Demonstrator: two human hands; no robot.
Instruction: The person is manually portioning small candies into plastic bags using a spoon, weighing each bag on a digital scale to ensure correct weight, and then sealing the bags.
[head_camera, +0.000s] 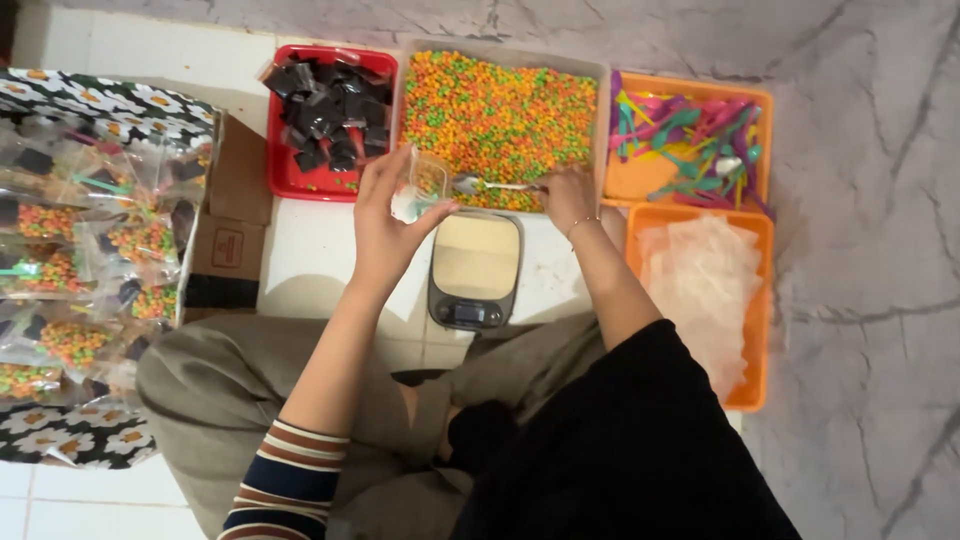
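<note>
Above the small kitchen scale with a cream platform (475, 270), a small clear plastic cup (418, 188) is held tilted, its mouth turned right toward a metal spoon (492, 185). It looks nearly empty, with a whitish base and a few coloured bits showing through its wall. The left hand (385, 225) is curled narrowly around the cup, thumb on the near side and fingers (380, 165) wrapped over the far side. The right hand (565, 195) is closed on the spoon's handle, the bowl of the spoon pointing left and lying just beside the cup's mouth. Both hands hover at the near edge of a white rectangular tray heaped with orange, green and yellow candy pellets (500, 115). Left of that tray sits a red tray of dark wrapped pieces (330, 115); to the right, an orange tray of coloured plastic spoons (690, 140).
</note>
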